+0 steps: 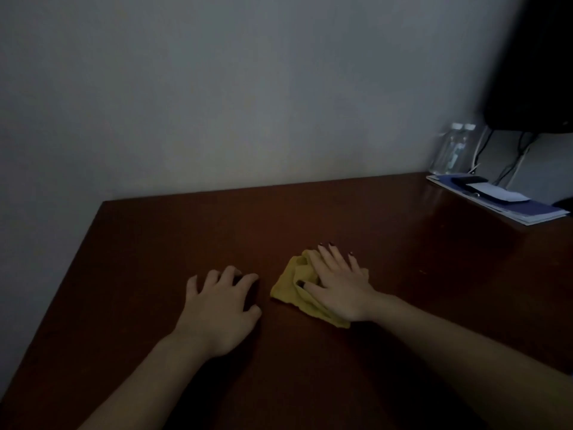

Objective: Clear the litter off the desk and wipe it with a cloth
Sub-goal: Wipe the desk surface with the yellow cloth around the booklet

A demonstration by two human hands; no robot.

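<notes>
Pressing the yellow cloth (291, 291) onto the desk (155, 249) with straight fingers (326, 256), the right hand (339, 288) should sweep overlapping strokes under even pressure while the left hand (217, 305) rests loosely curled, empty, nearby.

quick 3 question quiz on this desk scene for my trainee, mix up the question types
1. True or false: the right hand lies flat on the cloth.
2. Where on the desk do the bottles stand? A: beside the cloth. B: far right, by the wall. C: at the left edge.
3. What does the left hand hold?

Key: 1 true. 2 B. 3 nothing; its fingertips rest on the desk.
</notes>
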